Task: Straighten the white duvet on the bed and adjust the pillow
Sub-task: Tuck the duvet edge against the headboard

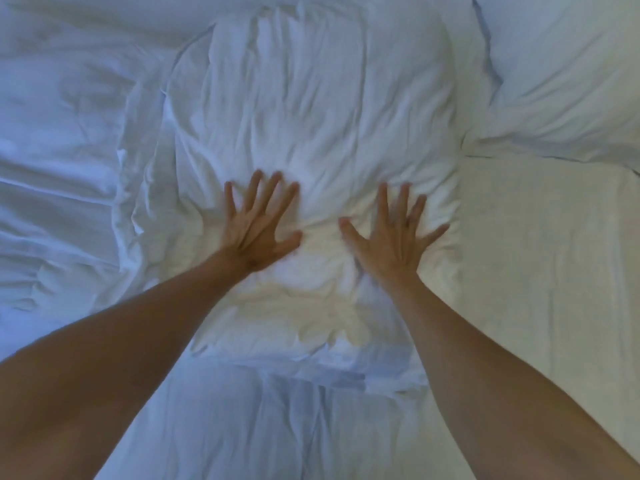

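Both hands lie flat with fingers spread and straight, holding nothing: the left hand (258,225) and the right hand (393,233) press side by side on the near half of the wrinkled white pillow (311,116). Left of the pillow lies the bunched white duvet (62,150). Right of the pillow the bed sheet (554,271) shows, with a second pillow (571,71) at the far right.
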Demonstrator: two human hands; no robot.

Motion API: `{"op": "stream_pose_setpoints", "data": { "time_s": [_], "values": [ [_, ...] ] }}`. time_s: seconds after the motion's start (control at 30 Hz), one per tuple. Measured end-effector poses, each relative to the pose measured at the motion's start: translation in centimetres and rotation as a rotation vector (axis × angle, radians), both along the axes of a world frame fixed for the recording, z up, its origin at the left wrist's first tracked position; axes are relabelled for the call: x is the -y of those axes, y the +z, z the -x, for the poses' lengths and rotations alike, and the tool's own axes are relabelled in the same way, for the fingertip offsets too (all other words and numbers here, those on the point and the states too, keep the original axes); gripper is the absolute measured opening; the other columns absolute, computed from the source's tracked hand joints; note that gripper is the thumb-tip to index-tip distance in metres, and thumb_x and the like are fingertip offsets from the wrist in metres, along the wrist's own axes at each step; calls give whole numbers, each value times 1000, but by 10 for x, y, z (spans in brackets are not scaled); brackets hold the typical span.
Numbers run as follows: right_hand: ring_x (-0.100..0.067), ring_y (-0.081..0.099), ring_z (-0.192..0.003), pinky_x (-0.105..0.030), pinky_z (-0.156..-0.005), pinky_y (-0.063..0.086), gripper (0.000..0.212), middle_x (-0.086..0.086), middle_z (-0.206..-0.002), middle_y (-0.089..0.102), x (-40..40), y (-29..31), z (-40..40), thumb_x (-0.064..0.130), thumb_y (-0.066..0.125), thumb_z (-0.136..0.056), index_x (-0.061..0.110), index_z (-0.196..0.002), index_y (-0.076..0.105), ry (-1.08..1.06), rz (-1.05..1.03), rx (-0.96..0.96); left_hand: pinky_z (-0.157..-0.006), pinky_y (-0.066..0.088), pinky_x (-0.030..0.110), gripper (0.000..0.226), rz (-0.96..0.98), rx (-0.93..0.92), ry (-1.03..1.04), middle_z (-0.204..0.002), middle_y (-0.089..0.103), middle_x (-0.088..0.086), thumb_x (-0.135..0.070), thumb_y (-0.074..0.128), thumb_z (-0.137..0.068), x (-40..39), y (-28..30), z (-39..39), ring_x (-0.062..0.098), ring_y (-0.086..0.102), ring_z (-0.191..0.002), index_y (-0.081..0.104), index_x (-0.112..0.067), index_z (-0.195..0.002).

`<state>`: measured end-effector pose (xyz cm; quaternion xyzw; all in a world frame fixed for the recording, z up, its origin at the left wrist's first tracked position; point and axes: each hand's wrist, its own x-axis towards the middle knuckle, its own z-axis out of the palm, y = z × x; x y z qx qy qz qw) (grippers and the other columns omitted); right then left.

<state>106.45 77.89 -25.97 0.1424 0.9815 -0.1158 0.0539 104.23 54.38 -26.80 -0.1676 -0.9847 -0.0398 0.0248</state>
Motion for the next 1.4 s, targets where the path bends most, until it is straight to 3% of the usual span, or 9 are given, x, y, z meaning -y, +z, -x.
{"op": "stream_pose_setpoints", "data": {
  "time_s": [0.13,0.2,0.33,0.4,0.47,0.57,0.73,1.0,1.4],
  "values": [
    [-29,-17,-150,-74,-105,-13,101,6,-163,-18,-14,13,56,92,27,-72,42,-153,-8,76,21,32,-108,-3,73,104,36,97,67,-165,-9,-1,-87,36,-71,-30,9,60,34,-11,-150,-3,-41,-154],
    [-30,-19,-149,-75,-105,-10,109,7,-162,-23,-25,12,76,95,34,-67,44,-152,-12,137,26,189,-109,-5,73,115,56,252,135,-163,-18,-3,-95,38,-61,-29,-5,72,30,-18,-149,-12,-44,-152],
    [-31,-15,-150,-78,-105,-2,116,10,-162,-21,-34,6,101,94,44,-61,45,-151,-10,178,40,440,-110,-1,71,125,146,636,122,-164,-16,-2,-96,48,-54,-32,-3,98,34,-10,-150,-8,-45,-152],
    [-24,-10,-151,-75,-109,3,102,11,-164,-10,-29,11,106,86,45,-72,41,-154,2,127,107,154,-111,15,65,112,141,555,88,-164,7,7,-86,55,-66,-39,21,114,39,16,-147,8,-37,-154],
    [-19,-10,-151,-70,-113,3,92,7,-164,-6,-28,14,119,81,39,-81,38,-154,4,112,65,-120,-108,32,54,91,141,207,86,-152,31,11,-75,53,-78,-45,40,132,36,38,-134,24,-27,-150],
    [-22,-15,-151,-68,-114,-2,93,0,-164,-14,-30,29,171,82,36,-80,40,-154,-3,153,35,-156,-108,25,60,97,127,-100,66,-158,20,9,-74,56,-76,-51,59,174,36,24,-142,14,-30,-153],
    [-34,-28,-145,-73,-110,-5,125,-1,-158,-33,-33,55,264,84,59,-62,41,-150,-19,220,-52,20,-105,0,78,132,-1,297,189,-160,-28,-6,-86,60,-57,-45,47,256,40,-24,-145,-25,-43,-148],
    [-35,-31,-144,-83,-98,-1,144,9,-150,-45,-53,4,322,98,57,-38,50,-141,-30,253,-20,491,-99,-8,81,141,171,526,151,-155,-38,-10,-101,49,-37,-51,-22,307,38,-31,-143,-33,-51,-140],
    [-38,-41,-137,-86,-89,-10,148,6,-145,-52,-42,-79,362,104,46,-29,49,-137,-39,221,-60,473,-97,-3,82,139,208,523,91,-155,-38,-8,-94,57,-47,-53,-96,352,43,-31,-141,-31,-47,-144]
  ]
}}
